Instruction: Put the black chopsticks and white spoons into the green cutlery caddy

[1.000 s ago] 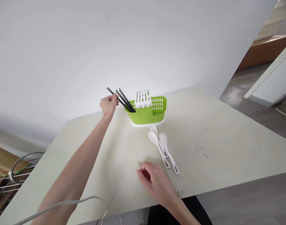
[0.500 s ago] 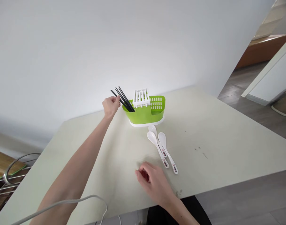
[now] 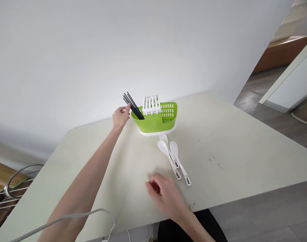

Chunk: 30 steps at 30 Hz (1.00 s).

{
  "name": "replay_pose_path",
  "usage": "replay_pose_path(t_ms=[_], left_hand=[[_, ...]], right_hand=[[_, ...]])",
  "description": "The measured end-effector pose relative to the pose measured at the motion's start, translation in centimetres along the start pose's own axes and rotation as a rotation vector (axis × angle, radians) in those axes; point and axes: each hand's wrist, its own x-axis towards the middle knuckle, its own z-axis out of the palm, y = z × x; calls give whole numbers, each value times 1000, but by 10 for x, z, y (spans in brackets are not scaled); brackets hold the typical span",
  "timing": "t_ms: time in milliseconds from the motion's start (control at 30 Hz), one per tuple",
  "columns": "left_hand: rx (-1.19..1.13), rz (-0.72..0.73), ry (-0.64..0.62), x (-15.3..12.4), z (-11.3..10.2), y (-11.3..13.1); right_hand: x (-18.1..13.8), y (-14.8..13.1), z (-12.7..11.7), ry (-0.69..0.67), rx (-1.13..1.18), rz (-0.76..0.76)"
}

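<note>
Several black chopsticks [image 3: 135, 109] stand tilted to the left in the left compartment of a green cutlery holder [image 3: 153, 126]. My left hand [image 3: 121, 116] is at the holder's left end, thumb and fingers pinched at the chopsticks. Across the holder's middle sits a white slotted piece [image 3: 151, 104]; the right compartment has perforated walls. In front of the holder lie three white spoons [image 3: 177, 156], bowls towards it, handles towards me. Closer to the near table edge, my right hand [image 3: 165, 193] rests loosely curled, with nothing visible in it, left of the spoon handles.
The pale table [image 3: 231, 144] meets a white wall [image 3: 153, 47] behind the holder. A grey cable [image 3: 68, 216] passes in front of my left forearm at the lower left. Beyond the table's left edge is a metal rack [image 3: 11, 191] with a wooden board.
The chopstick that leaned apart at the left now sits close against the others. My left hand has shifted slightly right with it. My right hand and the spoons stay put.
</note>
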Motion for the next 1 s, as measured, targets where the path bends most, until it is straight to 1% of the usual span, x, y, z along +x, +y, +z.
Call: replay_pose_path(t_ms=[100, 200, 300, 367, 400, 467, 533, 600, 800, 1000], left_hand=[[-215, -136, 69, -11, 4, -15], [-316, -231, 72, -28, 10, -38], [-332, -240, 25, -51, 14, -60], [-299, -174, 0, -70, 14, -68], [-279, -134, -27, -79, 12, -69], [-247, -90, -118, -96, 8, -68], [-228, -81, -210, -111, 2, -63], [-230, -88, -262, -122, -4, -58], [-306, -124, -264, -139, -14, -52], [-253, -120, -302, -148, -15, -46]], right_hand=[[0, -1, -1, 2, -7, 5], [1, -2, -1, 10, -23, 6], [1, -3, -1, 20, -34, 1], [1, -4, -1, 25, -35, -2], [0, -3, -1, 25, -34, -2], [-1, -3, -1, 22, -31, 1], [-2, -2, -1, 18, -32, 7], [-2, -1, -1, 16, -42, 14], [-5, 0, 0, 10, -93, 24], [-9, 6, 4, 27, -122, 10]])
